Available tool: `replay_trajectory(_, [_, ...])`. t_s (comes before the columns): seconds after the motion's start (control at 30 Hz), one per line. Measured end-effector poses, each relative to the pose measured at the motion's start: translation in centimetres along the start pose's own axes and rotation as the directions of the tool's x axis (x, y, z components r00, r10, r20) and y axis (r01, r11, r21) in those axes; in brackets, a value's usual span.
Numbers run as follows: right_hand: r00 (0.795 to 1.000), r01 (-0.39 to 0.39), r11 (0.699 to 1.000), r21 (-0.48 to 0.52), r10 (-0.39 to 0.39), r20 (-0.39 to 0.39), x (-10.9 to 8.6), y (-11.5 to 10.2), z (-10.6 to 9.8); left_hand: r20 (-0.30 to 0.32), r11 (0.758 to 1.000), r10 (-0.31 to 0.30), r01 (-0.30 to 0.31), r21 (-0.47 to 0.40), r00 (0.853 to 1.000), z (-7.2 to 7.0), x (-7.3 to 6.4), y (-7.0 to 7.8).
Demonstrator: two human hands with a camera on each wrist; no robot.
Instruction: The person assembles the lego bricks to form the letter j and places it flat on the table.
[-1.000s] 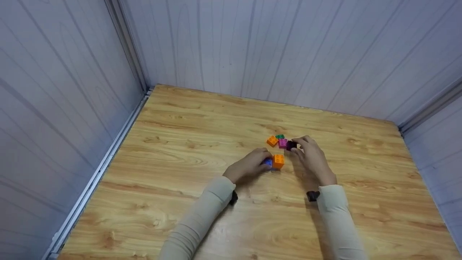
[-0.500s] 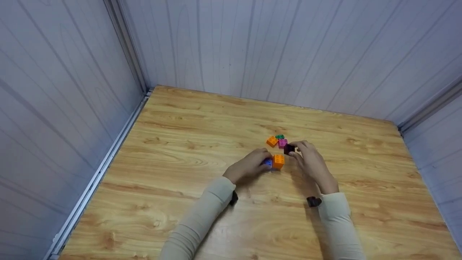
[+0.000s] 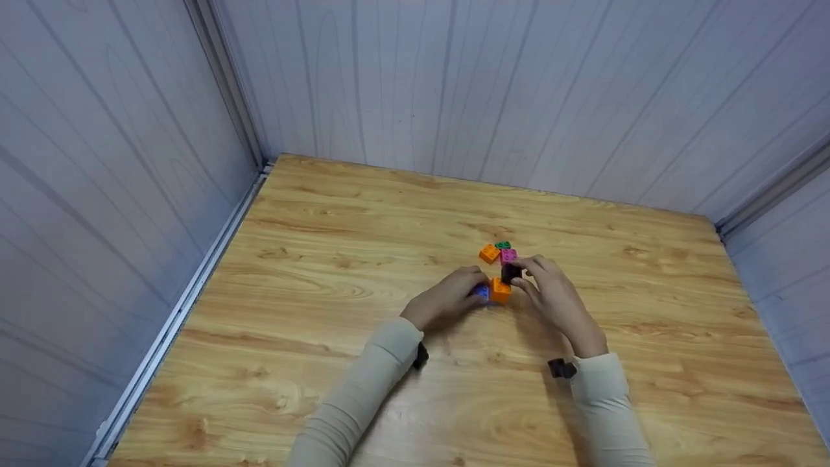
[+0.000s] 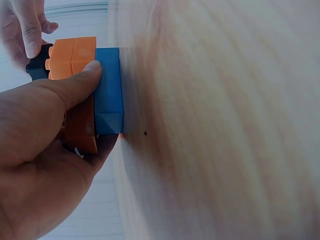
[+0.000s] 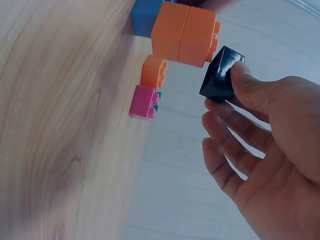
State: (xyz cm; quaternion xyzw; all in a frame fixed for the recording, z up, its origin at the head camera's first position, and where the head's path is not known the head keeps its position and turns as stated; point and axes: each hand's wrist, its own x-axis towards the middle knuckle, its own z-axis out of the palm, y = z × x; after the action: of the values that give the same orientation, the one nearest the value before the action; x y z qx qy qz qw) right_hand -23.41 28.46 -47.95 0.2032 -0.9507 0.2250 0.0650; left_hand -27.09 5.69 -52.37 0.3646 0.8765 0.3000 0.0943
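Note:
My left hand grips a toy building-brick stack low on the table, its thumb across the edge of the blue brick. Two orange bricks rise joined one on the other from the blue one. A darker brownish brick sits in the shade under the left thumb. With thumb and fingertips, my right hand pinches a black brick. That brick is tilted, close to the studs of the upper orange brick, and overlaps its corner in the head view.
Just behind the stack lie a loose orange brick, a pink brick and a green brick, close together. They stand on a wood-grain table bounded by pale panel walls at the back and sides.
My right hand has brought the black brick from beside the pink brick leftward and nearer to me, up to the orange bricks. The left hand has stayed on the stack.

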Motion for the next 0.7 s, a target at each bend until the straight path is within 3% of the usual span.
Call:
replay_trajectory(0.27, [0.999, 0.051, 0.998, 0.023, -0.051, -0.004, -0.14, -0.46, 0.11, -0.009, 1.000, -0.007, 0.007, -0.011, 1.000, 0.03, -0.08, 0.07])
replay_trajectory(0.7, [0.999, 0.050, 0.998, 0.034, -0.049, -0.002, -0.22, -0.77, 0.11, 0.010, 1.000, -0.011, 0.012, -0.014, 1.000, -0.12, -0.06, 0.19])
